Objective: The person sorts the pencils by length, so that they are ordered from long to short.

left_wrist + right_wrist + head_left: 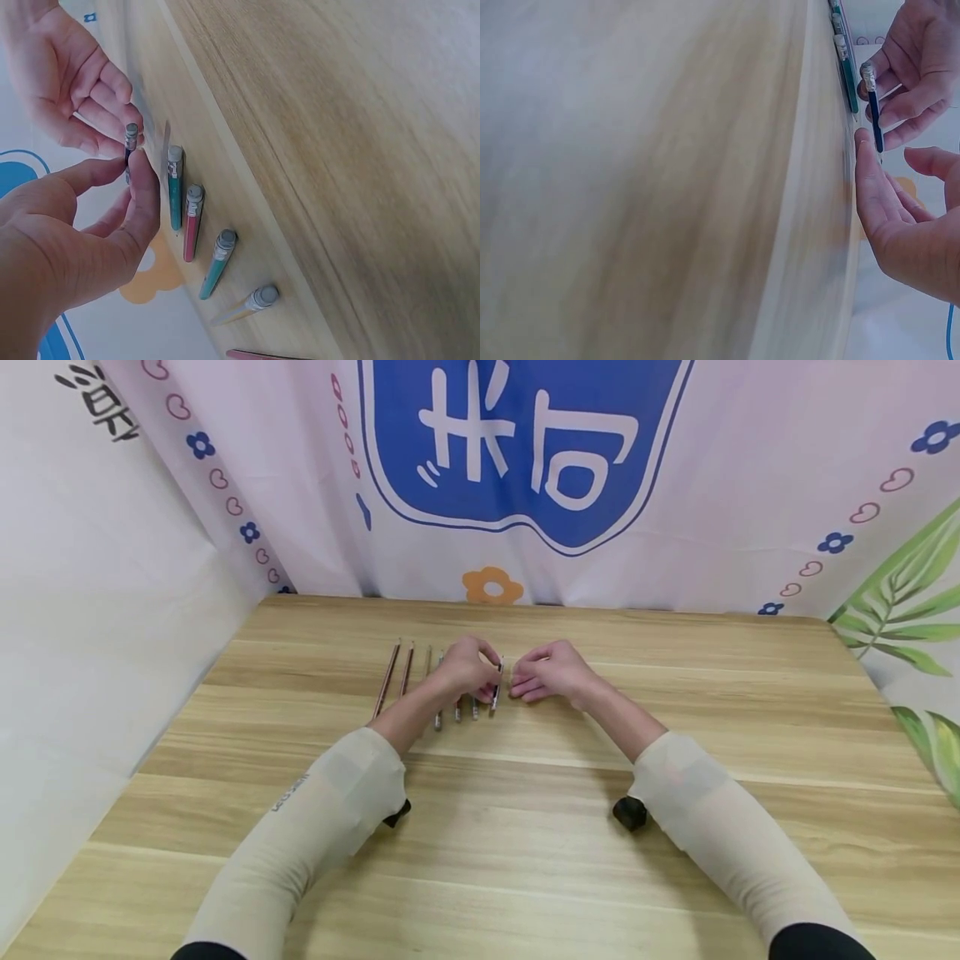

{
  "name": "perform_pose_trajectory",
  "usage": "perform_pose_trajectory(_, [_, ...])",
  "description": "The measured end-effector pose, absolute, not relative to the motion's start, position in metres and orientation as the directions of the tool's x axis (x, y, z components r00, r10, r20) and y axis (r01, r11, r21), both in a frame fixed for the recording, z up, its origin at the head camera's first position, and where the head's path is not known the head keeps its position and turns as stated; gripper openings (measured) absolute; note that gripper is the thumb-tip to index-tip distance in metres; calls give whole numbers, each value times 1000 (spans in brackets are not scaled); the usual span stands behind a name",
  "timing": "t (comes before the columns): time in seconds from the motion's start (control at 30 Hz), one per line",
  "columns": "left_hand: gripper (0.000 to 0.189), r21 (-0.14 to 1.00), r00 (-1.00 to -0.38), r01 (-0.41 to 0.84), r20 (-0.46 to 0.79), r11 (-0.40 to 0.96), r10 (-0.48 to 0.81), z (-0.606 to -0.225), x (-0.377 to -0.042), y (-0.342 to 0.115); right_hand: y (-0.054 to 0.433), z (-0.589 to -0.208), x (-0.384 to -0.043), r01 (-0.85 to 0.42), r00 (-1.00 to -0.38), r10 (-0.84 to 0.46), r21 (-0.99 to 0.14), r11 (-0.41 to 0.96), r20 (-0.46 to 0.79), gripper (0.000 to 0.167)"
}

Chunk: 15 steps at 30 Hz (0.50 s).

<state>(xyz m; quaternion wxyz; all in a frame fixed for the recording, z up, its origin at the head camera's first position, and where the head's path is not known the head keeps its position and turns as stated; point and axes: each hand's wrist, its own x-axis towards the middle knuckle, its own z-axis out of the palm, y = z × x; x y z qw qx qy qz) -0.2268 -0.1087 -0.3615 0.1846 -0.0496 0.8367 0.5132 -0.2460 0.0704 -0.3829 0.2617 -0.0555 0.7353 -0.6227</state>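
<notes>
My left hand pinches a dark pencil between thumb and fingers, with the eraser end pointing back toward me. Just to its right, my right hand has its fingers loosely bent and nothing in its grasp; its fingertips are close to the pencil. In the left wrist view, a teal pencil, a red pencil, another teal pencil and a yellowish pencil lie side by side with their eraser ends showing. My left forearm and hand partly cover this row in the head view.
Two reddish-brown pencils, one of them a long pencil, form the left end of the row. Wooden tabletop spreads beneath both arms. A printed curtain hangs along the far edge, and a white wall surface borders the left.
</notes>
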Motion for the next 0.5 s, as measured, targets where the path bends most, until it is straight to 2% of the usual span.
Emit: perform_pose_trajectory(0.5, [17, 750, -950, -178, -299, 638, 87, -361, -225, -104, 72, -378, -245, 235, -873, -385, -951, 202, -298, 30])
